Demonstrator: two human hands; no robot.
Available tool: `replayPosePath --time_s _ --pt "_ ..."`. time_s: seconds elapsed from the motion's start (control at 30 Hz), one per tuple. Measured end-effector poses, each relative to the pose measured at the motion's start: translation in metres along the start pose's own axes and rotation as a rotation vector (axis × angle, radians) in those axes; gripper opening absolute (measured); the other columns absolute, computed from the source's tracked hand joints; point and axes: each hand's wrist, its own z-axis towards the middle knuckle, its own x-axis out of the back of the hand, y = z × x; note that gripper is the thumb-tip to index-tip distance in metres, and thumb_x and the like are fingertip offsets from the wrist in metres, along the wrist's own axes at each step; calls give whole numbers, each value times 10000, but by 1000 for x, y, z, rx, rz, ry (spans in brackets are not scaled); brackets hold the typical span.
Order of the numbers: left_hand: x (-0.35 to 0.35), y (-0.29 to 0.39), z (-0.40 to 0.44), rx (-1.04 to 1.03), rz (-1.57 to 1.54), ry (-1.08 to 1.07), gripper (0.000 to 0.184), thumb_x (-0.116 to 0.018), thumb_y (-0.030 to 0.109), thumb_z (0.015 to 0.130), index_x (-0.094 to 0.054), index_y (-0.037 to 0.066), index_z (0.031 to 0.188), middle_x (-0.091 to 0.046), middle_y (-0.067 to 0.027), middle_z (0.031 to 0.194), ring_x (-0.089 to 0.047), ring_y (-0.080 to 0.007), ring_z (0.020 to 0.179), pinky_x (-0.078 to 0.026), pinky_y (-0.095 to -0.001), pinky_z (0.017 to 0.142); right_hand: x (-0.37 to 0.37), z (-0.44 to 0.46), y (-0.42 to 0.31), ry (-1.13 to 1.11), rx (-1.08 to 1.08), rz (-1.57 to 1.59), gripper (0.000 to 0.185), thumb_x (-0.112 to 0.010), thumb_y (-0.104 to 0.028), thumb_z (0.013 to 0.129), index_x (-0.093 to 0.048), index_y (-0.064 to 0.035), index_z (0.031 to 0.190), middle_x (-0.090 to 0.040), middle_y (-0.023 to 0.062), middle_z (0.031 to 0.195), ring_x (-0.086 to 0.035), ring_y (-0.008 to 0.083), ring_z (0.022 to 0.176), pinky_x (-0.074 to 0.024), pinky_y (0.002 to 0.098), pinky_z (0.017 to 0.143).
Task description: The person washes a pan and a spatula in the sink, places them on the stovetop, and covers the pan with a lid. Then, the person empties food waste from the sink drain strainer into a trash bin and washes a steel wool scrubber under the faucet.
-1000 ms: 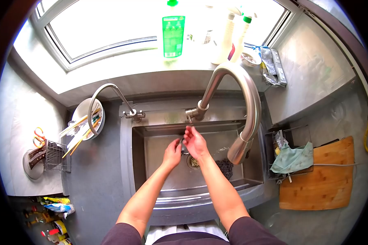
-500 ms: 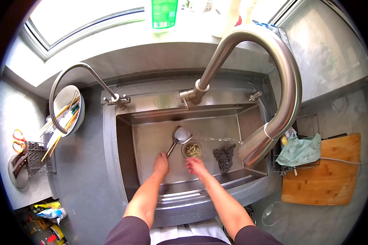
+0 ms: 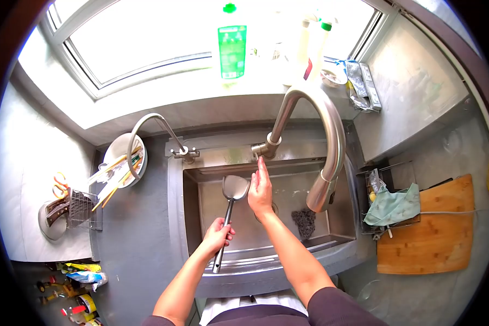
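My left hand (image 3: 217,236) is wrapped round the dark handle of a metal wok spatula (image 3: 236,188), whose blade points away from me over the sink (image 3: 211,190). Fingers stretched and held together, my right hand (image 3: 261,191) reaches to the base of the large faucet (image 3: 336,136). Its fingertips are at the small faucet lever (image 3: 257,156); whether they press on it I cannot tell. My right hand and forearm hide most of the drain. A dark grey mesh scrubber (image 3: 304,223) lies on the sink floor at the right.
At left stand a thin faucet (image 3: 153,116) and a white bowl (image 3: 119,148) of chopsticks. Knives sit in a wire rack (image 3: 86,209) near orange scissors (image 3: 60,185). On the right are a green cloth (image 3: 394,205) and a wooden board (image 3: 426,239). A green bottle (image 3: 232,51) stands on the sill.
The spatula has risen from the sink floor in my left hand. My right hand has moved from beside the drain up to the faucet lever. The water stream no longer shows. The view has tilted up.
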Motion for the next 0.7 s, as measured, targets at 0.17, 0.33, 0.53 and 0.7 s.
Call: replayPosePath --time_s 0.17,0.33,0.53,0.7 --pt "-5 2 -13 -8 9 9 126 -457 129 930 -467 70 1041 -503 -5 740 -431 -58 577 -344 -189 452 4 6 -4 -155 57 -149 521 -417 -20 884 -284 13 1386 -323 197 1421 -318 312 1319 -281 364 1076" --pt "-33 -12 -7 108 36 -121 131 -486 197 930 -421 84 922 -449 10 662 -396 -63 502 -370 -224 440 46 -61 -7 -147 -122 -115 546 -505 -90 855 -325 44 1353 -353 240 1384 -336 341 1302 -282 364 1066" --pt "-93 -37 -7 145 178 -275 164 -490 218 932 -426 71 898 -456 5 655 -411 -81 504 -374 -235 432 139 -156 59 20 -727 -117 521 -506 -219 925 -345 70 1326 -458 208 1299 -504 274 1159 -445 349 925" --pt "-128 -51 -12 193 221 -352 132 -470 189 936 -432 70 895 -458 8 655 -418 -82 511 -377 -229 438 178 -159 58 79 -1071 451 518 -443 -196 959 -250 41 1378 -432 219 1315 -504 302 1161 -432 387 954"
